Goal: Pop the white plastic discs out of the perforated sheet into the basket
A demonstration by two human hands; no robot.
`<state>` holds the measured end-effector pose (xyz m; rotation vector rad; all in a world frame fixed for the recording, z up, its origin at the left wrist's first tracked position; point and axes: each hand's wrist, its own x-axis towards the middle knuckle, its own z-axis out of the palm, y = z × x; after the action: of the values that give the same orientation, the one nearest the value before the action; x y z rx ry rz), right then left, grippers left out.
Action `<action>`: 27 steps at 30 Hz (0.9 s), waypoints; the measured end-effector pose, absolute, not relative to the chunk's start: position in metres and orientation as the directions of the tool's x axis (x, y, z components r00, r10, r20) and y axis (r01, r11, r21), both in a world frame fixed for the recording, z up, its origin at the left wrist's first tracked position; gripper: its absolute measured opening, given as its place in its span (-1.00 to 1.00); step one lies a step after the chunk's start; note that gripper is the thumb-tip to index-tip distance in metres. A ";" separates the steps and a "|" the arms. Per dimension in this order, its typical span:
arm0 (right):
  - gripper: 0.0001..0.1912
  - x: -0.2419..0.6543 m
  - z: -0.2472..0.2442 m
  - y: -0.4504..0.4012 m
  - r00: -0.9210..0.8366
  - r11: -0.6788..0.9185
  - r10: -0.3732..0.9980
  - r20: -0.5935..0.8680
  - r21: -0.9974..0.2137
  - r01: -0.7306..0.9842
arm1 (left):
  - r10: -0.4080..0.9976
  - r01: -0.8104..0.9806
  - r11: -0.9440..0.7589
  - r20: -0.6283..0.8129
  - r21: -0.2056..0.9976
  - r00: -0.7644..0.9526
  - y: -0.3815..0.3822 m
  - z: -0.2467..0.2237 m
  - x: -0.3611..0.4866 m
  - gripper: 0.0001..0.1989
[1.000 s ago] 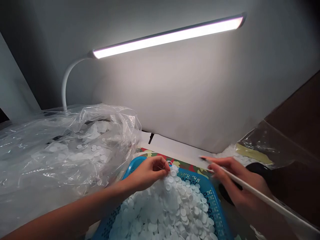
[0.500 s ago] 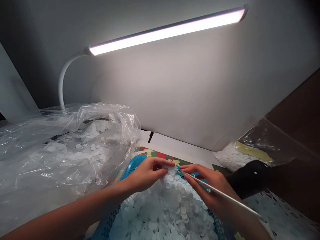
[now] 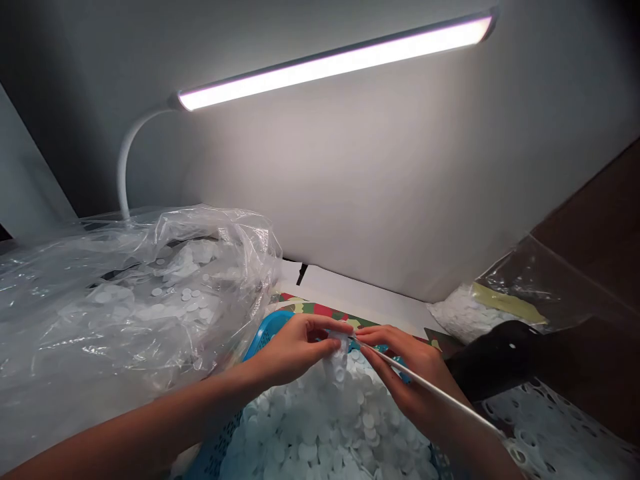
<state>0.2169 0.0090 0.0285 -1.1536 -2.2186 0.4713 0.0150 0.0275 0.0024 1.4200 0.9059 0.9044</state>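
My left hand (image 3: pixel 300 347) is closed, thumb and fingers pinching a small white plastic piece (image 3: pixel 341 360) with round shapes on it. My right hand (image 3: pixel 415 367) grips a thin white stick (image 3: pixel 440 395) like a pen. The stick's narrow tip meets the piece at my left fingertips; whether it has gone into a hole I cannot tell. Under both hands, a heap of small white plastic discs (image 3: pixel 320 433) fills a blue perforated basket (image 3: pixel 265 333).
A large clear plastic bag (image 3: pixel 240 227) with white discs lies on the left. At the right are a bag of white pieces (image 3: pixel 457 310), a black rounded object (image 3: pixel 500 353) and white sheet scraps with round holes (image 3: pixel 560 427). A lit lamp (image 3: pixel 335 63) hangs above.
My right hand has moved slightly left, bringing the stick's tip closer to my left fingertips. The white piece hangs a little differently in my left hand, which has barely shifted.
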 end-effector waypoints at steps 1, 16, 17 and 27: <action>-0.84 0.216 0.027 0.009 -0.447 0.564 0.825 0.345 -0.543 0.622 | 0.915 0.025 -0.033 0.020 0.999 0.402 0.027 0.002 0.015 -0.73; -0.81 0.209 0.020 0.009 -0.460 0.601 0.797 0.392 -0.439 0.668 | 0.936 0.005 -0.045 0.041 0.999 0.351 0.025 -0.002 0.017 -0.62; -0.81 0.209 0.020 0.009 -0.453 0.592 0.804 0.386 -0.440 0.675 | 0.937 -0.008 -0.032 0.033 0.999 0.348 0.025 -0.002 0.018 -0.61; -0.75 0.226 0.035 0.012 -0.214 0.394 0.905 0.368 -0.531 0.751 | 0.913 0.009 0.009 -0.012 1.000 0.408 0.026 -0.003 0.018 -0.46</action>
<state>0.2257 0.0116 0.0350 -1.4107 -2.0215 0.3135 0.0177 0.0263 -0.0035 1.3764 0.9038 0.8834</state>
